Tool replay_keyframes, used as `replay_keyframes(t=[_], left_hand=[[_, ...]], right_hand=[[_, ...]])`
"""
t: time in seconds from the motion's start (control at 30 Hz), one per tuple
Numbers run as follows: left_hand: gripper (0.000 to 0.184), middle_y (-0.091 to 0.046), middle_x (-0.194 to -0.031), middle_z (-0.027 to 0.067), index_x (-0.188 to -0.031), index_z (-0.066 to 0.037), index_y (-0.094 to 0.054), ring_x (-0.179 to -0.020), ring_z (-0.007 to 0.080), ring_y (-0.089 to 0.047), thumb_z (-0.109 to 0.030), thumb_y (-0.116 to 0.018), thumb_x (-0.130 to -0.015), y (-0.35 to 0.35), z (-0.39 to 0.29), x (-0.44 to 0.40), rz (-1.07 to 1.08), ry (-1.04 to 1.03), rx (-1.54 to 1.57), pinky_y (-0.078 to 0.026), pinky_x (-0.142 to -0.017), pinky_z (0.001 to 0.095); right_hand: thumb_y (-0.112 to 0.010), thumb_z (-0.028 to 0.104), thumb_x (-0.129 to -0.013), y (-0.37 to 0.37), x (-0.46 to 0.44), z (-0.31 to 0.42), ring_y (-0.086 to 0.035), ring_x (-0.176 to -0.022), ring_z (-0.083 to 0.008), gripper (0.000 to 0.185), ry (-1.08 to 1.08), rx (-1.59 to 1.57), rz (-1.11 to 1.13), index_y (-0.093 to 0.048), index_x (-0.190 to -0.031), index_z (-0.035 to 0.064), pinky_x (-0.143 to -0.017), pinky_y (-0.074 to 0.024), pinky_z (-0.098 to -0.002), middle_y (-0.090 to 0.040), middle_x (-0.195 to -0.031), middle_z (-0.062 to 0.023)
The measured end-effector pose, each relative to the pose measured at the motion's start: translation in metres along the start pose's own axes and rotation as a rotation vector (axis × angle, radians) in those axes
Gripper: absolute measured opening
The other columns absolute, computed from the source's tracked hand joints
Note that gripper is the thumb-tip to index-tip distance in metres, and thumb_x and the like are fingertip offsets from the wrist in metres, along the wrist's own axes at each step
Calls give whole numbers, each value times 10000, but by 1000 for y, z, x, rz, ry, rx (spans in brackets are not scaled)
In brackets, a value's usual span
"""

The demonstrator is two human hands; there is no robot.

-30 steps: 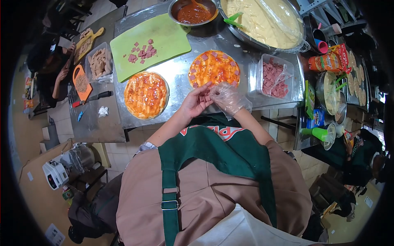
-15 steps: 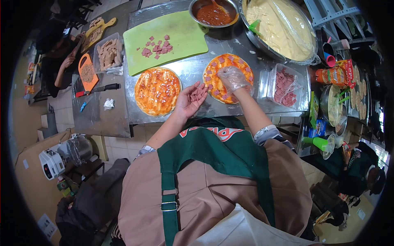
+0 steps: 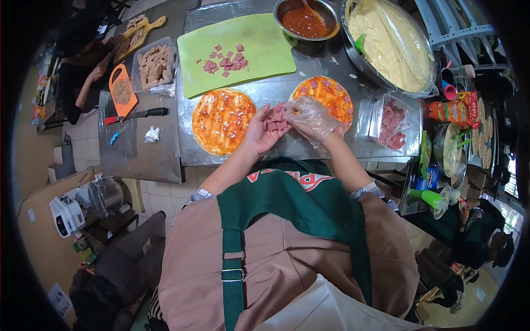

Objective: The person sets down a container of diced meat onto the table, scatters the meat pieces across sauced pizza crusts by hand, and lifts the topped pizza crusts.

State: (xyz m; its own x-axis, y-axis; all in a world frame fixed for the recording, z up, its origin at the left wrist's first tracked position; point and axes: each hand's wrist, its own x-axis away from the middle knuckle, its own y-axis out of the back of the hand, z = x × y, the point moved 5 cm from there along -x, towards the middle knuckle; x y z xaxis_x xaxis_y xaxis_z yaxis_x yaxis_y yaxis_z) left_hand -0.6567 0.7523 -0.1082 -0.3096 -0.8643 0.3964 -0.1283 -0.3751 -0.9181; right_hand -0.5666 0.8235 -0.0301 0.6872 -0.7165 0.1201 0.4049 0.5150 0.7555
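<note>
My bare left hand (image 3: 258, 135) is cupped, palm up, around a small pile of diced ham (image 3: 277, 123). In a clear plastic glove, my right hand (image 3: 317, 121) reaches over to that palm, its fingertips pinched at the ham; the exact pieces between them are hidden. Under and behind the gloved hand lies a sauced pizza base (image 3: 338, 99) with ham squares scattered on it, partly covered. Left of my hands sits a second pizza base (image 3: 222, 124), spread with red sauce and no ham.
More ham squares lie on a green cutting board (image 3: 193, 60). A sauce bowl (image 3: 279, 23), a large basin of pale dough-like mix (image 3: 389, 44) and a tub of ham (image 3: 411, 124) surround the work area. A knife (image 3: 138, 115) lies left; another person's hands (image 3: 96, 74) work beyond.
My right hand has drawn back left from the ham-topped pizza to the ham in my left palm. The left hand stays cupped. The whole view has shifted slightly.
</note>
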Motion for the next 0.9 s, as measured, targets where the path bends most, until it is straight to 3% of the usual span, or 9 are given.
replay_keyframes(t=[0.07, 0.2, 0.3, 0.4, 0.47, 0.5, 0.57, 0.67, 0.9], left_hand=[[407, -570, -925, 117, -1058, -28, -470, -807, 219, -562, -360, -371, -845, -2, 2, -1, -52, 30, -83, -426, -817, 345], [445, -569, -916, 116, -1033, -13, -477, -800, 213, -564, -394, -329, -857, -13, 9, -4, -2, 128, -196, -439, -797, 325], [469, -565, -919, 121, -1033, -8, -475, -807, 216, -560, -409, -303, -861, 4, 12, -9, -95, 195, -275, -435, -803, 320], [500, -514, -1035, 157, -1099, 8, -417, -948, 254, -510, -409, -272, -866, -2, 15, -7, 42, 272, -222, -402, -852, 346], [480, -518, -1032, 153, -1105, 5, -410, -931, 245, -523, -395, -303, -864, -3, 9, -4, -114, 202, -183, -420, -829, 335], [480, -518, -1032, 153, -1105, 5, -410, -931, 245, -523, -395, -303, -864, -1, 7, -3, -116, 205, -183, -420, -829, 335], [486, -494, -1077, 155, -1128, 10, -384, -976, 257, -502, -389, -308, -863, 1, -2, -3, -90, 159, -148, -409, -846, 350], [493, -438, -1144, 165, -1157, 13, -356, -1024, 280, -462, -379, -309, -862, 4, -12, -3, -65, 136, -90, -384, -869, 389], [521, -419, -1165, 163, -1173, 11, -342, -1037, 285, -452, -399, -316, -853, -3, -19, 0, -27, 104, -32, -369, -884, 399]], right_hand=[[-459, 303, -744, 2, 1, 5, -521, -804, -286, 276, -12, -40, -57, -592, -844, 83, -727, -406, -369, -572, -844, -127], [-467, 304, -742, 0, 0, 1, -526, -792, -288, 270, -2, -10, -95, -597, -828, 83, -719, -409, -366, -574, -829, -127], [-475, 307, -731, -7, 1, -8, -532, -800, -285, 275, -112, 23, 60, -597, -835, 83, -720, -414, -354, -579, -837, -123], [-479, 307, -722, -11, 1, -32, -538, -826, -275, 278, -232, -85, 69, -597, -842, 86, -725, -418, -337, -583, -867, -113], [-465, 329, -721, 1, 6, -61, -539, -861, -264, 302, -493, -218, -75, -593, -861, 94, -739, -418, -331, -578, -903, -107], [-465, 329, -721, 6, 3, -67, -539, -861, -264, 302, -496, -219, -75, -593, -861, 94, -739, -418, -331, -578, -903, -107], [-444, 351, -768, 18, -1, -83, -534, -903, -248, 330, -646, 78, -29, -582, -946, 109, -775, -406, -311, -570, -962, -111], [-370, 348, -778, 8, -10, -99, -515, -926, -280, 361, -527, 252, -80, -586, -911, 92, -814, -384, -358, -554, -972, -134], [-363, 343, -784, 17, -24, -88, -496, -956, -288, 379, -586, 378, -96, -584, -906, 59, -841, -369, -362, -543, -990, -153]])
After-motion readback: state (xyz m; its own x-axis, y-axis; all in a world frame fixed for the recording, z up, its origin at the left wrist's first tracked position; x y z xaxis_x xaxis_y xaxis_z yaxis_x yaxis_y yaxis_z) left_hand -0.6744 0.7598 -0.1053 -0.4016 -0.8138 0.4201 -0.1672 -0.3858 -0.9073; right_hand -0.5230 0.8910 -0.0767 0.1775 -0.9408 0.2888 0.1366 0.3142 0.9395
